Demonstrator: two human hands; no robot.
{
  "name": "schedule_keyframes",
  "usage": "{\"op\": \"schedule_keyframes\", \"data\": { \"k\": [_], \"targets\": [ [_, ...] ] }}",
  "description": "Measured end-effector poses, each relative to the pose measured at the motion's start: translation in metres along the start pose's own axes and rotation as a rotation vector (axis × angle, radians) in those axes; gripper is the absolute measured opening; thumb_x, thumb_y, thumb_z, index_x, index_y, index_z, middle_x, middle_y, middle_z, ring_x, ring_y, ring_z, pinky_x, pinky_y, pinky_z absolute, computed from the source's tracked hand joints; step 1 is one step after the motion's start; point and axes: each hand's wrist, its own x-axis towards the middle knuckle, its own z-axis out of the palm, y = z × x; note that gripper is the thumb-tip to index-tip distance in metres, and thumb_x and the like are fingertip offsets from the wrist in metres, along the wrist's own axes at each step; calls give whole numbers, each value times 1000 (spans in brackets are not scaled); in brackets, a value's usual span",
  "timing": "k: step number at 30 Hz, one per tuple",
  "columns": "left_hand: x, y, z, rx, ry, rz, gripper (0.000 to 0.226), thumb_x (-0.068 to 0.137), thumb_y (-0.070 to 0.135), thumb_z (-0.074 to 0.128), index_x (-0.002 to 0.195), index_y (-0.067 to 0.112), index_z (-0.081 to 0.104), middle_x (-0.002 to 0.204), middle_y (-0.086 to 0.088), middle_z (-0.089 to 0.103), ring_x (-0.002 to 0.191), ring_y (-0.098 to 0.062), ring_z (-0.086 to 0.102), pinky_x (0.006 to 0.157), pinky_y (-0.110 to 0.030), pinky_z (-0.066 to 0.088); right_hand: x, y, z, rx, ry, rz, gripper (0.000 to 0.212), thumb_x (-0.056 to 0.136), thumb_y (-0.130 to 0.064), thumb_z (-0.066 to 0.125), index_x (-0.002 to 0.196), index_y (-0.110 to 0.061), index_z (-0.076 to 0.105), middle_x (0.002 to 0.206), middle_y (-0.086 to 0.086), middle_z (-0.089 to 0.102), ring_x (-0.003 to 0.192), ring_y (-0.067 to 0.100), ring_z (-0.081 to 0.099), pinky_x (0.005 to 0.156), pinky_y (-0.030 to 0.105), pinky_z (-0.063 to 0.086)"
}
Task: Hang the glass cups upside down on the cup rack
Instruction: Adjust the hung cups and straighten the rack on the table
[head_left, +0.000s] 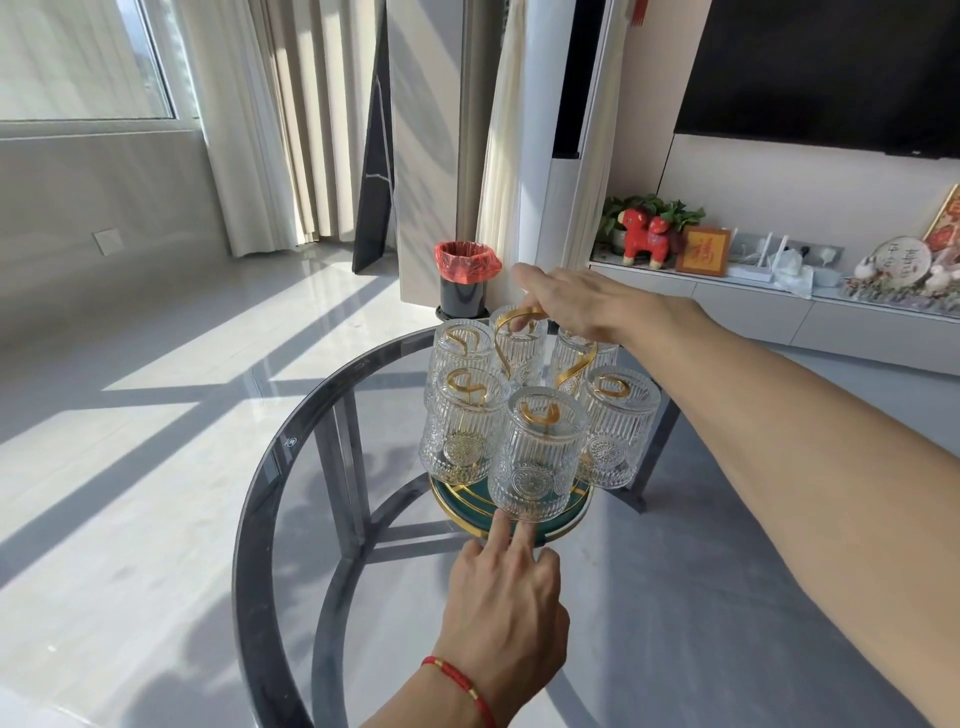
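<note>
The cup rack has a green round base with a gold rim and a curved gold handle. It stands on the round glass table. Several ribbed glass cups hang upside down on its gold hooks, among them a front cup, a front-left cup and a front-right cup. My right hand reaches over the back cups, fingers curled on the top loop of the handle. My left hand rests two extended fingers on the base rim below the front cup and holds nothing.
Past the table's far edge stands a black bin with a red bag. A low white cabinet along the right wall carries a red toy horse and ornaments, below a dark screen. Curtains hang at the back left.
</note>
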Motion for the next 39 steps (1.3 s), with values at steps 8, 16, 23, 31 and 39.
{"op": "schedule_keyframes", "data": {
  "k": [8, 16, 23, 31, 39],
  "targets": [
    [1, 1, -1, 4, -18, -15, 12, 64, 24, 62, 63, 16, 53, 90, -8, 62, 89, -32, 61, 55, -40, 48, 13, -2, 3, -10, 17, 51, 87, 99, -70, 10, 126, -12, 69, 137, 17, 64, 126, 38, 58, 97, 51, 45],
    [0, 2, -2, 9, -18, -5, 14, 61, 25, 65, 62, 18, 53, 88, -8, 62, 85, -31, 62, 52, -38, 47, 14, 5, 5, -28, 29, 43, 86, 96, -73, 8, 120, -24, 74, 115, 5, 57, 104, 28, 55, 81, 40, 33],
    [0, 2, -1, -5, -5, 2, 15, 61, 24, 64, 61, 18, 50, 86, -7, 61, 83, -31, 61, 50, -38, 47, 14, 7, 7, -43, 39, 19, 90, 97, -75, 7, 122, -21, 74, 133, 10, 61, 107, 25, 52, 87, 40, 31],
    [0, 3, -1, -5, 0, -7, 13, 61, 24, 64, 61, 17, 53, 87, -8, 62, 83, -31, 61, 51, -39, 49, 9, 9, 8, 6, 72, -47, 88, 99, -74, 5, 112, -28, 79, 133, 13, 68, 118, 30, 59, 94, 42, 34],
    [1, 1, 1, 6, -12, -7, 10, 64, 25, 62, 64, 17, 56, 90, -8, 62, 88, -32, 61, 54, -40, 49, 6, 11, 7, -8, 81, -84, 92, 99, -73, 5, 119, -21, 77, 136, 14, 68, 111, 23, 60, 89, 37, 33]
  ]
}}
